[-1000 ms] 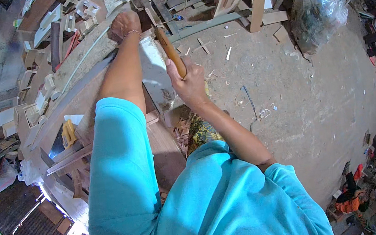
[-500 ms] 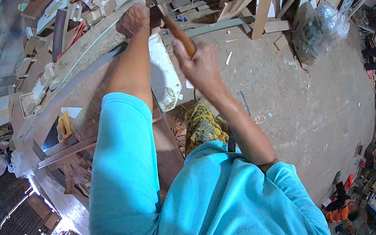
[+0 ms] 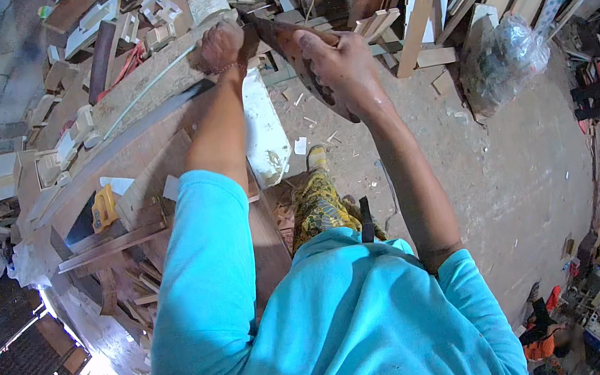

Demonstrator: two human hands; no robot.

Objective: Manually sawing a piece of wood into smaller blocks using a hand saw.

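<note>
Though what the left hand (image 3: 222,47) grasps is unclear, the right (image 3: 342,63) grips a saw (image 3: 287,40) near leaning planks (image 3: 424,10).

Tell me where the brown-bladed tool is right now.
In the head view, the brown-bladed tool is at upper centre, held in the right hand, its far end close to the left hand.

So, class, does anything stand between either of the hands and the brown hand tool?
Nothing visible for the right hand, which grips the brown hand tool. Beside the left hand, near the tool's narrow end, the gap is too dark to tell.
</note>
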